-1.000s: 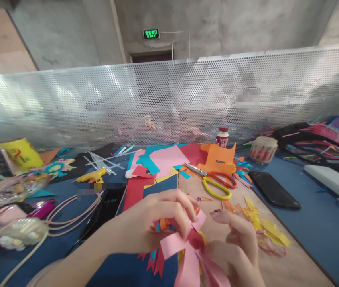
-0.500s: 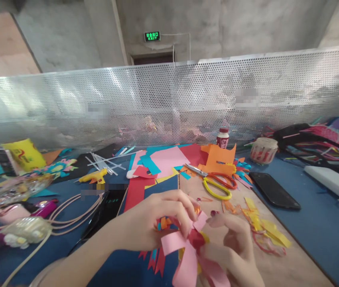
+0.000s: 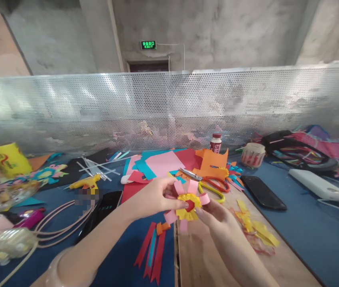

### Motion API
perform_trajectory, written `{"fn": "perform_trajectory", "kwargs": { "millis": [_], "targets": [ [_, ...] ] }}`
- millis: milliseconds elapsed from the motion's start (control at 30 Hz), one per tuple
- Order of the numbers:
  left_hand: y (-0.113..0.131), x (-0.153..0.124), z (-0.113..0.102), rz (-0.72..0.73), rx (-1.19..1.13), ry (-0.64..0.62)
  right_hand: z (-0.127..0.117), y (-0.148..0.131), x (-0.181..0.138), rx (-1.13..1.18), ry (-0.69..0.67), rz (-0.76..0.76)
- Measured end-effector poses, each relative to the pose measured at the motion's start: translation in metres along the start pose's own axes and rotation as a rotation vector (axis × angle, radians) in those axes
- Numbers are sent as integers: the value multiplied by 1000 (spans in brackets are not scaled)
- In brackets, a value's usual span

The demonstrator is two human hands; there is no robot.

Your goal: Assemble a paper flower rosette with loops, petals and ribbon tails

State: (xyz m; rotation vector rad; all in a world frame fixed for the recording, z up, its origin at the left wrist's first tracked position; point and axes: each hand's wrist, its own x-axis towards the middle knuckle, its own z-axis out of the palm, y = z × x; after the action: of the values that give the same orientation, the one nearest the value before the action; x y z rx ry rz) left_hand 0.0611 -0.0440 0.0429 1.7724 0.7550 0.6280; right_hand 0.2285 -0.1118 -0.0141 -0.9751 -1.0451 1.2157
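Both my hands hold up a paper flower with pink looped petals, a yellow fringe and a red centre. My left hand pinches its left side, thumb tip on the yellow fringe. My right hand grips it from below right, fingers closed behind the petals. The flower hovers above a brown board. Below it, on the blue table, lies a ribbon of red, blue and orange paper strips.
Scissors with yellow and orange handles lie on coloured paper sheets. Also there: a black phone, yellow paper scraps, a yellow glue gun, a glue bottle, a tape roll, pink cords, and a perforated metal screen.
My hands have lifted the flower up and away from me, turning its face toward the camera. The red, blue and orange strip ribbon it covered now lies uncovered on the table.
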Motion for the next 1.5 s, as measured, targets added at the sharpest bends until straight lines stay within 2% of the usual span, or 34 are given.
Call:
{"fn": "perform_trajectory", "kwargs": {
  "millis": [100,367,533,667,767,833,900,1000,1100,1167,1267,1367,1500],
  "targets": [
    [-3,1,2,8,-46,-15,5,1,4,115,14,75],
    [-3,-1,1,-10,-64,-28,6,8,2,168,33,99],
    [-13,3,-2,-8,-54,51,11,16,4,187,55,80],
    [-18,4,-16,22,-68,125,16,14,4,76,63,87],
    [-19,2,-40,-52,9,112,9,7,5,-113,119,65],
    [-25,0,-59,-177,48,-6,0,2,8,-320,63,-11],
    [-36,0,-75,-267,126,-61,-7,0,13,-615,-81,-151],
    [-57,2,-88,-298,201,-67,-7,5,23,-1030,-286,-460],
    [-73,5,-89,-281,208,-64,6,18,31,-1245,-410,-671],
    [-78,6,-88,-276,217,-76,15,26,32,-1319,-470,-691],
    [-81,6,-85,-283,244,-98,23,34,31,-1339,-514,-632],
    [-81,5,-83,-283,284,-86,19,42,33,-1231,-473,-580],
    [-78,5,-78,-281,340,-53,12,55,36,-1103,-465,-606]
  ]
}}
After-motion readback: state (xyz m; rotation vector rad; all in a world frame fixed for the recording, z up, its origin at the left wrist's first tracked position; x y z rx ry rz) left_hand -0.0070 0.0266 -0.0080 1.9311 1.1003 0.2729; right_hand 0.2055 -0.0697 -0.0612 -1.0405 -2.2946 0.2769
